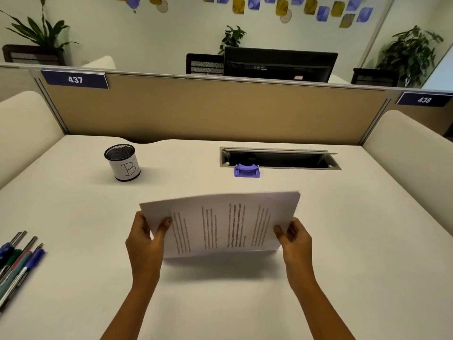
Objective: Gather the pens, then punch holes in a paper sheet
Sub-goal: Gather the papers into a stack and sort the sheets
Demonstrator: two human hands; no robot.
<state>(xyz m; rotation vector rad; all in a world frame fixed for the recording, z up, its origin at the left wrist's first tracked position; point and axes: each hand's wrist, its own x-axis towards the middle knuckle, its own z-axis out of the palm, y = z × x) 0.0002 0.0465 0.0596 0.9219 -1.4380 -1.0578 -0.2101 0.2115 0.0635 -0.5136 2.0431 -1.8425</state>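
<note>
A printed paper sheet (220, 224) hangs above the middle of the white desk (343, 241), turned sideways so its text columns run upward. My left hand (144, 244) grips its left edge and my right hand (295, 241) grips its right edge. A small purple hole punch (246, 171) sits on the desk beyond the sheet, apart from both hands. Several pens (17, 263) lie in a loose bunch at the desk's left edge. A black mesh pen cup (123, 162) with a white label marked "B" stands upright at the back left; no pens stick out of it.
A recessed cable tray (279, 158) with its lid up lies just behind the punch. A tan partition (208, 109) closes the desk's back, with cream side panels (22, 128) left and right. A monitor (279, 65) and plants stand beyond it.
</note>
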